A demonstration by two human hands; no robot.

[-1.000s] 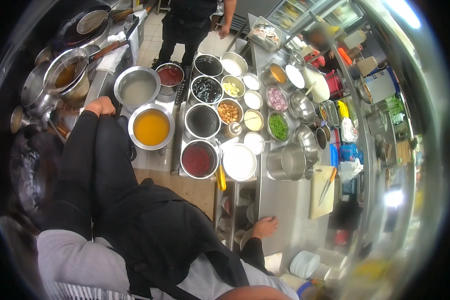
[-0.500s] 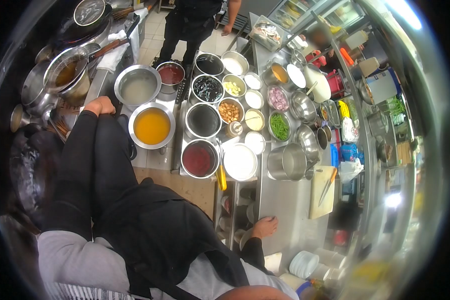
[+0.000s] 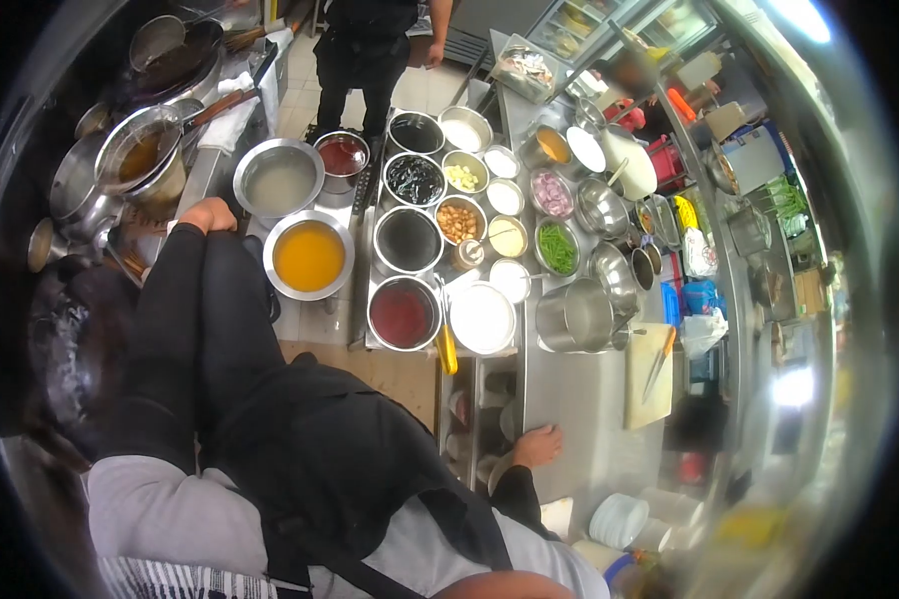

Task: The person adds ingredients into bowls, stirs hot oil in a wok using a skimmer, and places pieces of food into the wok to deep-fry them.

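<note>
My left hand (image 3: pixel 208 215) rests at the stove-side counter edge with its fingers curled; whether anything is inside them is hidden. Right of it stand a steel pot of cloudy liquid (image 3: pixel 279 178) and a wide-rimmed pot of orange liquid (image 3: pixel 309 256), both apart from the hand. My right hand (image 3: pixel 537 446) lies on the near edge of the steel counter (image 3: pixel 594 399), fingers loosely apart and nothing visible in them. Farther right on that counter is a cutting board (image 3: pixel 649 384), and a knife with an orange handle (image 3: pixel 659 363) lies on it.
Several sauce and ingredient pots, including dark red sauce (image 3: pixel 405 313) and green vegetables (image 3: pixel 557 248), crowd the middle. A yellow-handled tool (image 3: pixel 447 349) juts from the front edge. A wok (image 3: pixel 70 339) is at left, stacked white bowls (image 3: pixel 617 521) at lower right. Another person (image 3: pixel 370 60) stands beyond.
The view has shifted slightly, moving most things a little rightward. The strainer at top left has moved left and down. Both my hands stay at the same places on the counters.
</note>
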